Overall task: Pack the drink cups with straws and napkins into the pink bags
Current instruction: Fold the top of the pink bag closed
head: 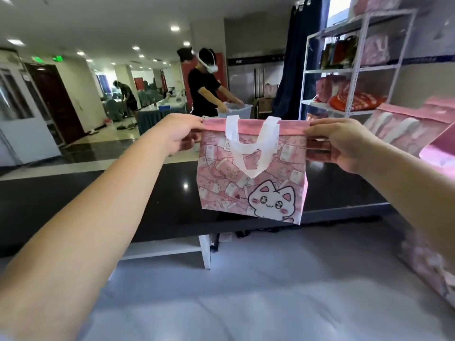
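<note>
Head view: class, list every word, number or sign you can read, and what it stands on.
None can be quoted.
pink bag: small marks beside the cat drawing, too blurred to read.
green signs by the ceiling: too blurred to read.
steel fridge: label on its dark top strip, too small to read.

I can't see inside the pink bag [251,173]; its mouth is pulled flat between my 2 grips. The fingertips of my left hand [176,134] and right hand [344,146] slip behind its top corners. Outboard of the right grip, the blurred bags [398,129] run off the frame; below it, a patterned bag [429,269] is smeared and cropped.
</note>
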The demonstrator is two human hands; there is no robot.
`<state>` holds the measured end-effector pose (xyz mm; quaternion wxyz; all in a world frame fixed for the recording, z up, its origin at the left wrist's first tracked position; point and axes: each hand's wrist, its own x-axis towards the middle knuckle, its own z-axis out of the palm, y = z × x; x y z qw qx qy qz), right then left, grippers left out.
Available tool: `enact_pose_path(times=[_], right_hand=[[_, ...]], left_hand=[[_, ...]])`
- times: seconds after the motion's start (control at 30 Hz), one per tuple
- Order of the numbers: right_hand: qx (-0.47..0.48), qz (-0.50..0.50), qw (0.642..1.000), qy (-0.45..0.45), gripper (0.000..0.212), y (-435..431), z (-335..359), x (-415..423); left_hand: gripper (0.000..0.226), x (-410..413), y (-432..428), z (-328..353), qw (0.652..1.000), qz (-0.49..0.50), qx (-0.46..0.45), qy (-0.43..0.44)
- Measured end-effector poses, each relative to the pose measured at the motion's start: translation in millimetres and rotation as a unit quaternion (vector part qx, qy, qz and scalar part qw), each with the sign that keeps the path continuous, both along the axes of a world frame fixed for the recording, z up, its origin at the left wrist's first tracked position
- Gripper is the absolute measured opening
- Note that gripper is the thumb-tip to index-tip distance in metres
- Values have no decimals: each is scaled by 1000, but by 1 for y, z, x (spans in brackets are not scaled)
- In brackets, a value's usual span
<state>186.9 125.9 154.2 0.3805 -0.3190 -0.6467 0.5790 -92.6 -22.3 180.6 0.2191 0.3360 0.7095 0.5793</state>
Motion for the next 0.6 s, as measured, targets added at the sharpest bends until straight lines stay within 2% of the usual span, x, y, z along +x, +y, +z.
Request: enact_pose_path(times=[0.27, 0.33, 0.4, 0.47, 0.53, 0.6], right_hand=[[-19, 50, 998, -38, 15, 58, -29, 15], [1, 75, 995, -63, 15, 67, -37, 21], [42, 49, 995, -73, 10, 78, -45, 29], [85, -4, 995, -62, 9, 95, -53, 35], [105, -9, 992, -65, 23, 112, -64, 35], [123, 33, 987, -96, 42, 125, -78, 26]], left_hand=[[19, 44, 67, -23, 999, 15, -14, -44], [36, 49, 75, -28, 999, 29, 4, -44], [62, 60, 74, -37, 997, 72, 35, -8], [61, 87, 64, -57, 985, 137, 81, 63], [51, 133, 51, -95, 972, 163, 144, 84], [63, 183, 48, -137, 972, 152, 170, 61]])
